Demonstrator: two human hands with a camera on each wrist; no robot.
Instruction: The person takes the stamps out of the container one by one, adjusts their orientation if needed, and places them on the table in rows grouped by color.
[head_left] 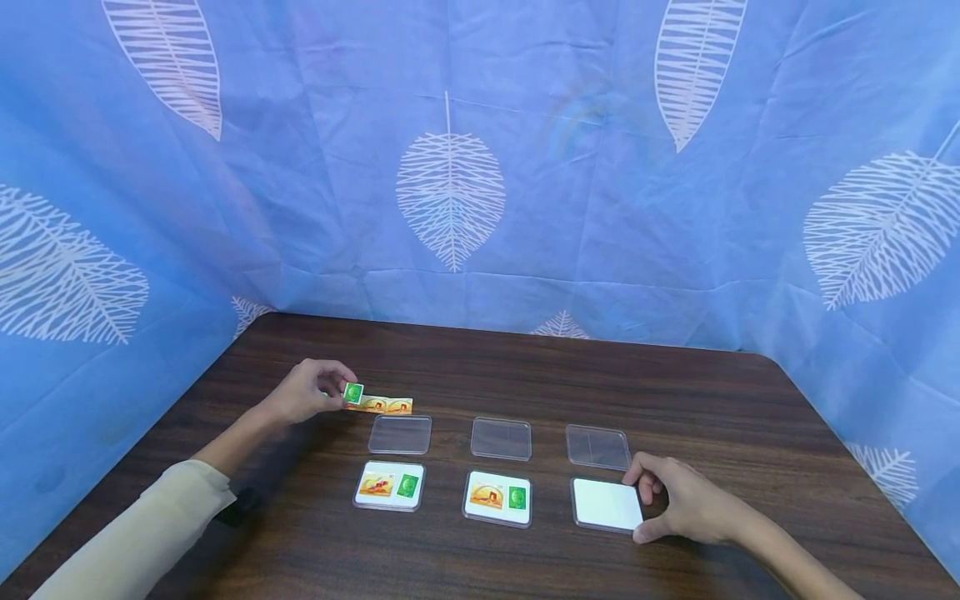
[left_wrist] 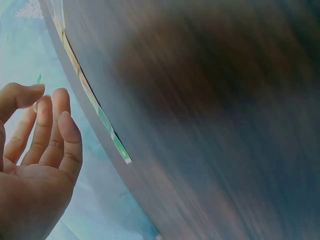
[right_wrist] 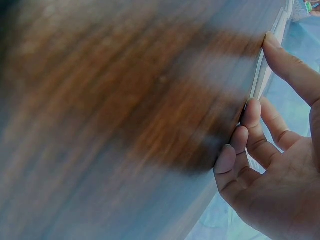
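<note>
In the head view my left hand (head_left: 311, 390) pinches a small green postage stamp (head_left: 353, 393) between thumb and fingertips, over a row of orange stamps (head_left: 387, 406). The left wrist view shows that stamp (left_wrist: 39, 78) edge-on at the thumb tip, the other fingers loosely bent. My right hand (head_left: 684, 500) holds a shallow clear case with a white insert (head_left: 606, 503) by its right corners, thumb at the near one and fingers at the far one. The right wrist view has thumb and fingers (right_wrist: 253, 112) along the case's edge.
Two more white-lined cases, left (head_left: 388, 486) and middle (head_left: 497, 498), each hold an orange stamp and a green one. Behind the cases lie three clear lids (head_left: 401, 435). A blue leaf-patterned curtain (head_left: 510, 208) hangs around the brown wooden table (head_left: 465, 367).
</note>
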